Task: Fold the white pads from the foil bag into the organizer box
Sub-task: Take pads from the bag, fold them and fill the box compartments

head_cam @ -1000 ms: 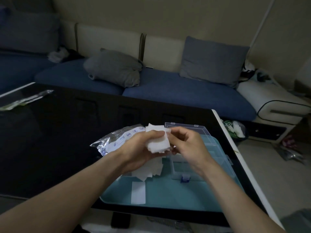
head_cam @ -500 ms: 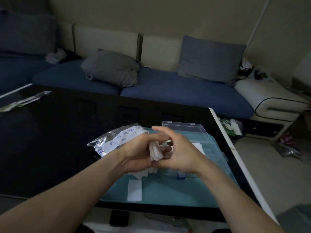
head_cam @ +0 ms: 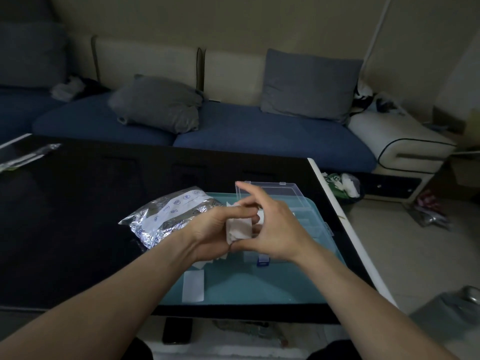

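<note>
white and soft, the pad (head_cam: 239,228) sits between our two hands, above the near-left part of the organizer box (head_cam: 306,224). our left hand (head_cam: 217,231) curls its fingers around the pad from the left side and holds it. our right hand (head_cam: 272,228) pinches the pad's right edge between thumb and lower fingers, while its index finger points up and touches nothing.

we judge that the pad is very light and thin, like gauze. it bends without any force, so it will not keep a fold unless we press the crease flat. it is not slippery and not fragile, but it can open again or catch on a finger. the best place to take it seems to be the two opposite edges, one edge in each hand, and then to bring them together.

now the count. we see one pad in the hands. one long white pad (head_cam: 193,286) lies flat on the teal tray (head_cam: 259,284), near the front edge. some more white pads (head_cam: 207,262) lie under our left wrist; they overlap and we cannot tell how many. there is one foil bag (head_cam: 168,216), crumpled, lying to the left, partly on the tray and partly on the black table (head_cam: 78,203). there is one organizer box, clear plastic, with its lid (head_cam: 270,189) open toward the sofa (head_cam: 233,131). what is inside the box, our right hand mostly hides.
</note>
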`<state>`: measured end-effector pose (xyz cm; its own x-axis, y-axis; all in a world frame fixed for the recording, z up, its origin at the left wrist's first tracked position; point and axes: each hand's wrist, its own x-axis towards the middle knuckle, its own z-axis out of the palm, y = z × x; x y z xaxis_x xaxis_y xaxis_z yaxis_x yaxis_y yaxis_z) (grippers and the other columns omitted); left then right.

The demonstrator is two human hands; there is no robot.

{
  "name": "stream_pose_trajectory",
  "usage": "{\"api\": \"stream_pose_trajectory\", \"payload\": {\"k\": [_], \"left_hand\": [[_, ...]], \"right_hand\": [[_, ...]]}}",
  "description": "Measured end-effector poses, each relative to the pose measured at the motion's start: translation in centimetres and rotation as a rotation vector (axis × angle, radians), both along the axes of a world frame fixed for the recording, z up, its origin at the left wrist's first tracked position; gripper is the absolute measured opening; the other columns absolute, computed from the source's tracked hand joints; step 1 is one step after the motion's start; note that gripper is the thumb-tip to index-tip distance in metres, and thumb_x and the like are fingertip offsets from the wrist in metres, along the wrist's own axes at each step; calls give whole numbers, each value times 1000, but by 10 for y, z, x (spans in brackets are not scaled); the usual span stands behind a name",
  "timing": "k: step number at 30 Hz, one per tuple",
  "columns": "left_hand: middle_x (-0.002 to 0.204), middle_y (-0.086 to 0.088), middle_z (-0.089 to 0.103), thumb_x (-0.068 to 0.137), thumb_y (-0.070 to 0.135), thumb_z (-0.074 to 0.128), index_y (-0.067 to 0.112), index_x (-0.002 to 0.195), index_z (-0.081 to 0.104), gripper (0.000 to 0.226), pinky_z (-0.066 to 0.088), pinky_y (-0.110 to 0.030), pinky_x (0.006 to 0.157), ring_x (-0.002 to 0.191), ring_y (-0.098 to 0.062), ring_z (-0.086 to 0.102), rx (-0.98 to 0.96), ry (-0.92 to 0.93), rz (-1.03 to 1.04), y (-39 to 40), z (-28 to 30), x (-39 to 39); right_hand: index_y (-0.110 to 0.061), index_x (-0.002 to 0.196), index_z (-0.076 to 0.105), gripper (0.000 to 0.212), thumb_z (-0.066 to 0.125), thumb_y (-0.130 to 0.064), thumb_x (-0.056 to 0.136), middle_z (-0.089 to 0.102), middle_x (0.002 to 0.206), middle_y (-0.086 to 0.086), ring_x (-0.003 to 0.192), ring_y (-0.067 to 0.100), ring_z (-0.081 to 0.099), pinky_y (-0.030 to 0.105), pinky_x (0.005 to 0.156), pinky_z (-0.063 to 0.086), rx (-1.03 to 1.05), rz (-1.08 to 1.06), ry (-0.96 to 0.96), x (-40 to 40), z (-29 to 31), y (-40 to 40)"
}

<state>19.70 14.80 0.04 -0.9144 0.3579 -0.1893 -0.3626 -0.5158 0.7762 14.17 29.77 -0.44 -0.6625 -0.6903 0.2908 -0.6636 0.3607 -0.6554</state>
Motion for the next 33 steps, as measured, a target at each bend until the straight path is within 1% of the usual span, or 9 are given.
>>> {"api": "stream_pose_trajectory", "payload": {"k": [3,5,9,15,18,22,26,30,33], "left_hand": [[83,-5,53,79,16,71,12,100,58,25,50,-32,67,77,-18,57,-52,-51,42,7,-4,-2],[93,-11,59,81,16,68,9,102,61,23,54,-36,73,84,-22,61,-17,-41,16,14,-7,1],[111,-19,62,82,13,62,8,114,66,32,50,-44,87,100,-32,62,-21,12,-22,18,-6,9],[93,-13,59,75,8,68,5,98,69,23,55,-37,80,82,-25,59,-25,-58,69,20,-5,12],[101,-15,59,84,0,61,6,107,62,25,58,-39,83,90,-26,62,-98,-60,129,21,-1,12],[88,-16,67,90,-12,48,1,107,59,23,60,-37,67,77,-26,68,-441,-8,191,18,5,19],[80,-12,62,87,-15,48,-1,96,56,18,55,-34,63,73,-27,63,-664,58,-38,6,15,32],[88,-16,58,89,-13,46,0,93,57,17,55,-33,62,76,-27,62,-684,18,-180,-7,27,45],[92,-17,56,92,-6,47,6,97,62,19,55,-34,65,80,-28,61,-651,21,-235,-23,34,54]], "right_hand": [[-38,151,32,115,96,-42,55,55,127,-12,117,1,54,18,98,46,20,-14,57,4,-2,9],[-38,152,31,119,96,-44,53,51,134,-11,124,5,50,27,103,46,68,21,46,5,-6,12],[-28,145,47,103,97,-41,56,62,124,-10,109,10,61,33,97,50,42,-24,71,7,-5,22],[-32,151,33,104,92,-39,66,31,130,-10,114,3,47,14,96,44,83,34,23,17,-4,33],[-35,152,31,92,80,-18,76,32,141,-8,126,-1,42,5,99,36,0,95,-77,21,3,38],[-34,129,60,49,66,-23,81,47,135,-12,130,1,45,23,109,37,-217,95,-155,24,14,33],[-29,99,74,11,73,-26,89,57,124,-12,122,1,53,13,101,36,-187,90,-140,26,19,15],[-27,85,72,12,77,-16,86,62,116,-11,113,0,58,7,95,37,-132,174,-129,31,29,-1],[-25,84,74,11,78,-14,84,63,115,-10,112,2,59,18,96,44,-181,195,-141,39,39,-11]]}}
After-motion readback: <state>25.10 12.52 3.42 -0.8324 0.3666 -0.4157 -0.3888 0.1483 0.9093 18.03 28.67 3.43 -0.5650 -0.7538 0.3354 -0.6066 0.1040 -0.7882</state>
